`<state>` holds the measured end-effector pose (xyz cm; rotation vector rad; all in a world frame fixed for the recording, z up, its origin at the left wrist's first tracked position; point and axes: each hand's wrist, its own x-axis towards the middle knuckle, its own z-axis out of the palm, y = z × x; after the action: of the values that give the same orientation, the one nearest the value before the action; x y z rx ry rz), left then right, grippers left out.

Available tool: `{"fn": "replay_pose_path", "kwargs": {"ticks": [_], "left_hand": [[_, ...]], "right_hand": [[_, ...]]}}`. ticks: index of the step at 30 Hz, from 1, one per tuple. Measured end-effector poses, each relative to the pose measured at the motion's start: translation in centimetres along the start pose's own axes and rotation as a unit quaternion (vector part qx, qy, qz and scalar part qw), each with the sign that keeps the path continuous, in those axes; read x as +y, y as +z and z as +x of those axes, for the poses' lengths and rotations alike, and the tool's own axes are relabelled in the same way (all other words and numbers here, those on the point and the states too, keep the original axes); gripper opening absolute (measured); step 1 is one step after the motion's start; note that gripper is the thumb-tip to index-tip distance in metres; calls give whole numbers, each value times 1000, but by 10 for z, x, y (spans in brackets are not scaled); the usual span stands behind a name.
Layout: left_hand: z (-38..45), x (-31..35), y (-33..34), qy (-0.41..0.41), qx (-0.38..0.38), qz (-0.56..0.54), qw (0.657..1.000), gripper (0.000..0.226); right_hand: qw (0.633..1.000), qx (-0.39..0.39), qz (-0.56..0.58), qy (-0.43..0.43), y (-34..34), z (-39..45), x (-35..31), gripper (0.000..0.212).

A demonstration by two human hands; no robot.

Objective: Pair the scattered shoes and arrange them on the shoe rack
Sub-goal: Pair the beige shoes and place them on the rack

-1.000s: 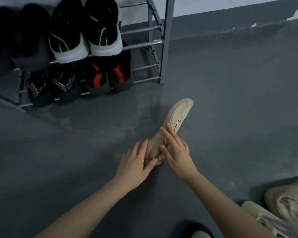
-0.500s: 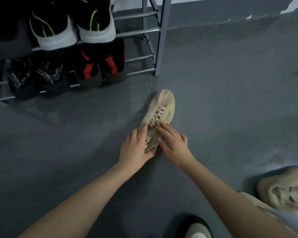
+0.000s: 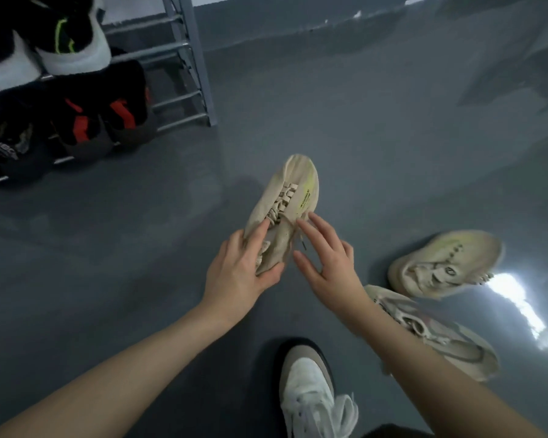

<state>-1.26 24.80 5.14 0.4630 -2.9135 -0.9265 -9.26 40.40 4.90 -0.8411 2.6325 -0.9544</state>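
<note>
Fingers [image 3: 260,238] of the left hand [image 3: 238,270] curled over the heel end of a beige shoe [image 3: 285,203], thumb under the collar, gripping it. Fingers [image 3: 310,229] of the right hand [image 3: 326,263] straight and spread, holding nothing, tips just beside or barely touching the shoe's right flank near the laces; contact not certain. Long axis of the held shoe directed away from the fingers, toe toward the far wall and tilted slightly right, laces up. Probable mate, a second beige shoe [image 3: 443,263] with a yellow tint, on the floor [image 3: 377,137] to the right, lying nearer the right hand than the left and well apart from the held shoe. A third pale shoe [image 3: 440,339] partly hidden under the right forearm; a white shoe [image 3: 310,396] toward the near edge of the view. Shoe rack [image 3: 193,67] at the far left, against the wall, lying on the left hand's side, dark pairs already on its tiers. Judged next: a reach rightward with the free right hand for the mate.
</note>
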Motion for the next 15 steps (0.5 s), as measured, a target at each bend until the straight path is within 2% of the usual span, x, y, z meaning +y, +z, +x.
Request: {"fn": "replay_pose_path", "kwargs": {"ticks": [5,9,15], "left_hand": [[9,24,30,35,-45,1,998,69],[25,39,60,44,-89,18,995,69],[40,47,79,69,-115,34,990,68]], "right_hand": [[984,61,-65,152,-13,-30,46,47],[939,58,-154,302,-17,-46,89,57],[894,43,-203,397,-20,-43,126,65]]}}
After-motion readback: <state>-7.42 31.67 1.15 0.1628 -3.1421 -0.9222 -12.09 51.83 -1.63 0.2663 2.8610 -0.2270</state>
